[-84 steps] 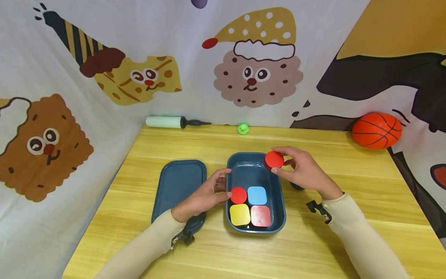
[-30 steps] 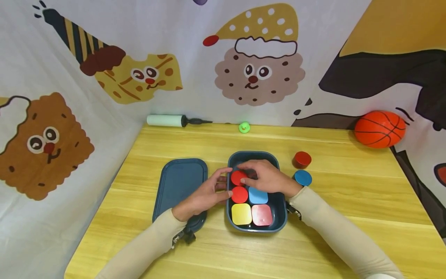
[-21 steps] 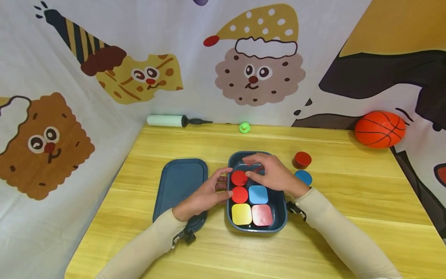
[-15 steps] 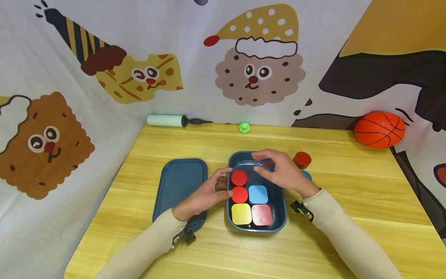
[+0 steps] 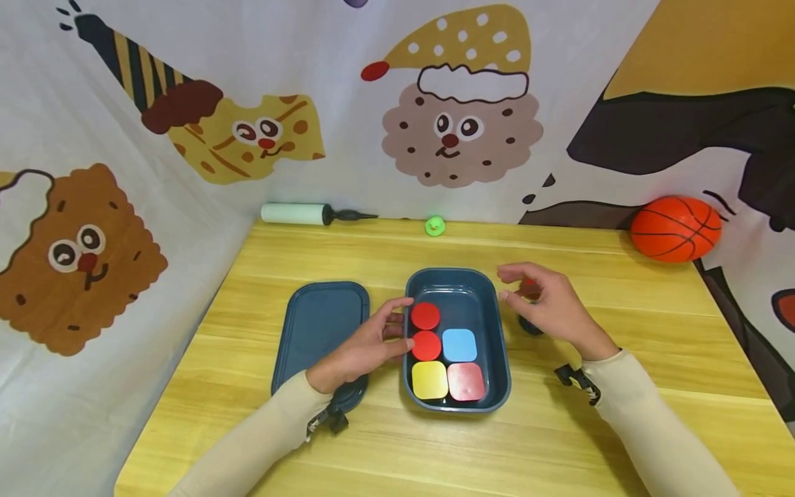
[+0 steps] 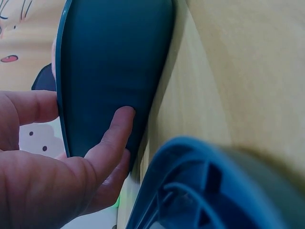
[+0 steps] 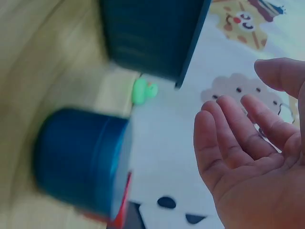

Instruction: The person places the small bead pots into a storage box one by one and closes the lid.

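My left hand (image 5: 366, 345) rests against the left side of a dark blue lunch box (image 5: 481, 297), thumb at its rim and fingers on the outer wall. In the left wrist view, extended fingers (image 6: 116, 124) touch that wall. Inside the box, two round red pieces (image 5: 425, 316) stand along the left wall, beside rounded-square pieces in blue (image 5: 459, 345), yellow (image 5: 430, 380) and pink (image 5: 466, 381). My right hand (image 5: 549, 304), fingers loosely bent and holding nothing, hovers over a round red piece (image 5: 528, 288) and a round blue piece (image 7: 78, 160), largely hidden in the head view.
A matching dark blue lid (image 5: 323, 331) lies left of the box, partly under my left forearm. Along the back edge are a pale green hand pump (image 5: 295, 214), a small green duck (image 5: 435, 226) and an orange toy basketball (image 5: 675, 229). A printed cloth (image 5: 348, 138) hangs behind the table.
My right hand has set one round red piece into the box behind the other, let go, and moved right to the loose round pieces. My left hand has stayed at the box.
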### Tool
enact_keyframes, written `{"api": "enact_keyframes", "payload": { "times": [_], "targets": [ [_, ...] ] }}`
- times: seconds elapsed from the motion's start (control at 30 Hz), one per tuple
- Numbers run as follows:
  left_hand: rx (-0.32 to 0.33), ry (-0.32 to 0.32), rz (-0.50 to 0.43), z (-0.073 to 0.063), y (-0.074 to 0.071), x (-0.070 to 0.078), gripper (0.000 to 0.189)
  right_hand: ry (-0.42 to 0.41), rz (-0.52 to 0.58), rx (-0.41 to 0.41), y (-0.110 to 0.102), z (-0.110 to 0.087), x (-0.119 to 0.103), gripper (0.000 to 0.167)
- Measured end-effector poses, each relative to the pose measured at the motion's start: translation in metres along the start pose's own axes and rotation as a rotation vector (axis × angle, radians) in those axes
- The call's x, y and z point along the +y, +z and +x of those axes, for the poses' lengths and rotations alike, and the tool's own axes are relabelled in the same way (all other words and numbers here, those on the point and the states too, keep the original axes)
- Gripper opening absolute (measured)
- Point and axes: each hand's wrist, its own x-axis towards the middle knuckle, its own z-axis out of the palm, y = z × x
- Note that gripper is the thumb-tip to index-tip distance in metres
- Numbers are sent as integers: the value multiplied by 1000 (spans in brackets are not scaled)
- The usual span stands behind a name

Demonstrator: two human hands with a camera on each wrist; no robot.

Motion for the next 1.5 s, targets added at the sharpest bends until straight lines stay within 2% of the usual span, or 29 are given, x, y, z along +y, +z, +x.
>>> {"api": "enact_keyframes", "payload": {
  "times": [0.3,0.47,0.6,0.87,1.13,1.37,1.5],
  "targets": [
    [-1,-3,-19,-2,0,-2,75,23,-92,78,-12,-23,33,33],
    [-14,-4,-24,-2,1,-5,76,60,-105,75,-17,-36,44,32],
    [-9,0,-23,-2,1,-5,75,82,-98,43,-21,-43,51,33],
    [-13,-10,-8,-3,0,-4,76,84,-79,-73,-23,-57,60,43],
    [-20,-11,-7,0,-2,-1,76,107,-86,-159,-24,-57,69,58],
    [-22,-10,-23,3,-4,-2,76,80,-109,-154,-24,-55,71,58],
    [-22,-13,-26,2,-5,-2,76,63,-86,-137,-25,-53,69,58]
  ]
}}
